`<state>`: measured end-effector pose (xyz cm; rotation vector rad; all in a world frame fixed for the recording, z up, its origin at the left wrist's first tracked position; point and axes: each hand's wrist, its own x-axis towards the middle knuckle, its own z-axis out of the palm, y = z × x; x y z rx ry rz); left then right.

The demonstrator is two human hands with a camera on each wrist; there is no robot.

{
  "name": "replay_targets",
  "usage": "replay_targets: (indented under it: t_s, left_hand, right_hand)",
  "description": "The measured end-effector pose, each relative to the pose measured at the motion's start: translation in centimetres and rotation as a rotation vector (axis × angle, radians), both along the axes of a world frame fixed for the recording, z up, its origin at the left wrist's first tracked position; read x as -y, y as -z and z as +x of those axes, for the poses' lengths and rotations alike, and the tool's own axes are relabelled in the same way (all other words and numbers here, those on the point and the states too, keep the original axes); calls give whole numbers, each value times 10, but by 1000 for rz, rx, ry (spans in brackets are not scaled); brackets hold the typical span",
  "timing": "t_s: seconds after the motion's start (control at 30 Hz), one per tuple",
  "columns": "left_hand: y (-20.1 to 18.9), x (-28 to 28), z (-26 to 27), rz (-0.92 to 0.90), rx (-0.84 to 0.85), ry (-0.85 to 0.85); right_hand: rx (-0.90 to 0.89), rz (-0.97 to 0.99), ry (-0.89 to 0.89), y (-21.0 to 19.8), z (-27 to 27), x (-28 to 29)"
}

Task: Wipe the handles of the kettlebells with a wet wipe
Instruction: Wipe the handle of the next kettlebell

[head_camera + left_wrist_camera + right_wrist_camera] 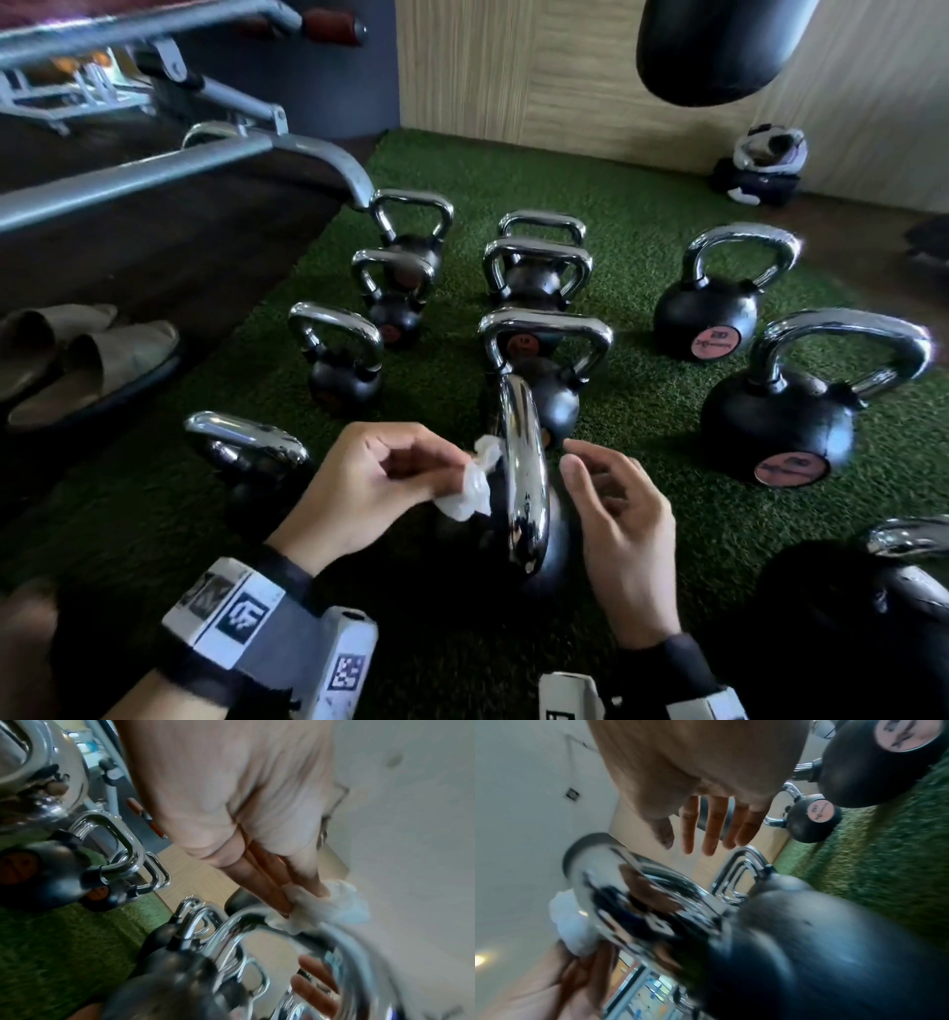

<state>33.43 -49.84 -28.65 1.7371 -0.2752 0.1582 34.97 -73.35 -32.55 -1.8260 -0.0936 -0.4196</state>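
Observation:
A black kettlebell with a chrome handle stands on the green turf right in front of me, its handle edge-on to the head view. My left hand pinches a crumpled white wet wipe and holds it against the left side of that handle. In the left wrist view the wet wipe sits on the curved chrome handle under my fingertips. My right hand hovers just right of the handle with fingers loosely spread, holding nothing; in the right wrist view the fingers hang above the blurred handle.
Several more kettlebells stand on the turf ahead, including small ones at left, mid ones in the centre and large ones at right. A weight bench frame and sandals lie left. A punching bag hangs above right.

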Motion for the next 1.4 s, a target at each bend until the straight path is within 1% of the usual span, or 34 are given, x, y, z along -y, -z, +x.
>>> replay_targets:
  t_s: [0.1,0.17,0.2,0.3,0.37,0.47,0.6,0.67,0.77,0.8,0.83,0.87,0.9,0.97,1.0,1.03,1.07,1.1,1.17,1.23,1.3,1.4]
  left_hand:
    - [-24,2,-2,-198,24,-20]
    - [-33,9,-5,-275,30,3]
    - [-35,13,-5,-305,27,12]
    - [-36,23,-7,-376,3,21]
    - [-36,29,-7,-358,-7,15]
    - [-37,37,-7,-300,-52,-44]
    - [-34,44,-4,-321,-90,-137]
    - [-33,48,-1,-363,-122,-176]
    - [-14,45,5,-358,-219,-309]
    - [-5,40,6,-318,-245,-350]
    - [6,32,7,-229,-260,-353]
    - [18,24,7,-65,-259,-291]
    - [30,16,7,150,-262,-152]
    - [48,15,1,563,-318,164]
    - [58,19,-4,709,-331,229]
    - [70,26,-7,791,-290,210]
    - [78,35,-12,804,-210,137]
    - [87,45,-14,770,-141,40]
    - [100,59,-14,664,-39,-136]
    - [107,66,-7,643,69,-263]
    - [110,69,-1,661,133,-299]
    - [110,67,3,662,202,-272]
  right_hand:
    - [36,103,-191,-37,-14,-4]
    - [42,134,-326,-51,-22,-8]
    - [44,120,-372,-55,-24,-9]
    - [47,114,-438,-56,-25,-11]
    - [52,145,-469,-55,-23,-8]
    - [55,151,-474,-55,-23,-3]
    - [69,163,-359,-52,-23,-6]
    - [63,166,-330,-50,-23,-8]
    - [67,170,-278,-52,-21,-4]
    - [70,194,-246,-52,-18,-1]
    - [65,232,-214,-51,-12,3]
    - [51,264,-190,-49,-2,7]
    - [22,270,-173,-45,11,10]
    - [-63,204,-165,-30,41,15]
    - [-103,150,-167,-21,55,15]
    - [-139,104,-170,-13,66,15]
    - [-164,75,-182,-6,74,14]
    - [-179,67,-197,1,81,13]
    - [-185,95,-206,11,88,11]
    - [-180,150,-203,17,93,8]
    - [-186,191,-217,20,96,4]
    - [-181,117,-242,22,97,0]
